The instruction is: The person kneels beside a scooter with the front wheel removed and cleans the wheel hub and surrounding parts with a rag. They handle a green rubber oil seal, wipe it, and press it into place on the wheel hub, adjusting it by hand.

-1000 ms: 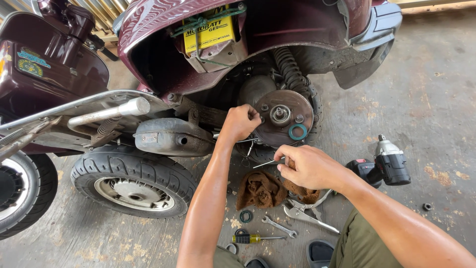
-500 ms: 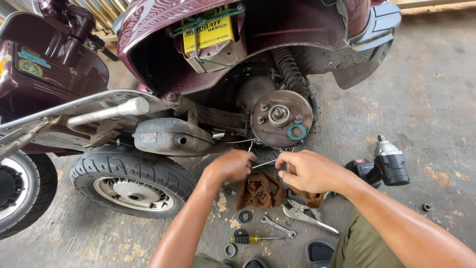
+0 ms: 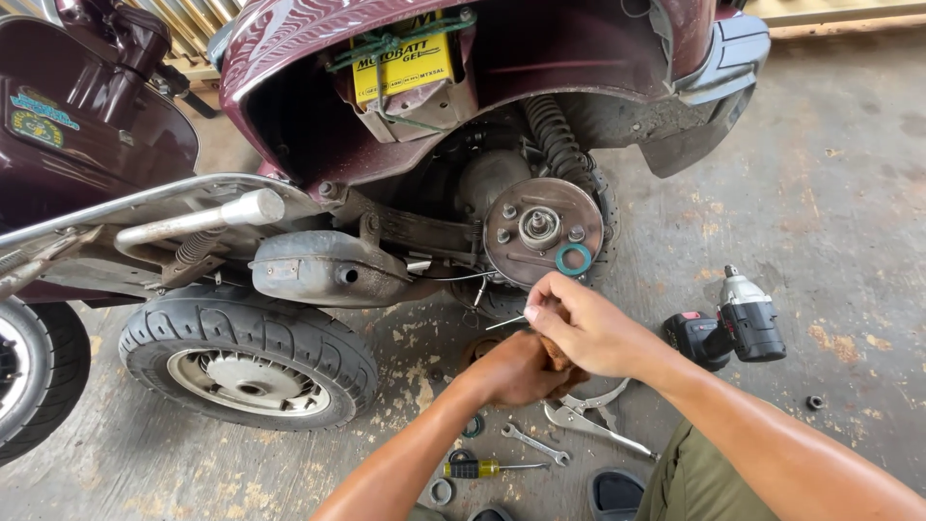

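**What cannot be made out beside the scooter**

The left hand (image 3: 521, 369) is half covered by the right hand (image 3: 590, 333), so what the two grip between them is mostly hidden; only a thin metal rod (image 3: 505, 322) pokes out. Pliers (image 3: 588, 417) lie partly under the right wrist. A dark shoe (image 3: 617, 494) and a ring-shaped part (image 3: 441, 493) are cut off by the bottom edge. A second tyre (image 3: 34, 371) is cut off at the left edge.

loose wheel (image 3: 249, 359) left of hands, impact wrench (image 3: 730, 328) right, wrenches (image 3: 569, 429) on floor (image 3: 830, 193) below
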